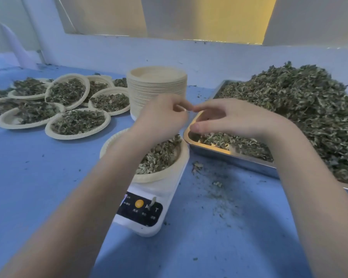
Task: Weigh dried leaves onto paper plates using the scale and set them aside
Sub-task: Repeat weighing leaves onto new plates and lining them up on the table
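The fingertips of the left hand (165, 115) and the right hand (225, 117) meet in the air, each hand's thumb and forefinger drawn together as if pinching a small scrap between them; whether anything is actually held there I cannot tell; the remaining fingers of the right hand are spread and relaxed, those of the left loosely curled. Directly beneath the left wrist sits the round cream paper plate of dried green leaves (159, 157), resting on the white digital scale with a black control panel (143, 213); the plate lies below and toward the person from the fingertips, nearer the left hand. Just right of it, touching or nearly so, is the steel tray heaped with loose dried leaves (219, 151), running to the blue worktop's right edge. Behind stands a tall stack of empty paper plates (157, 85); filled plates (78, 123) crowd the worktop's left side.
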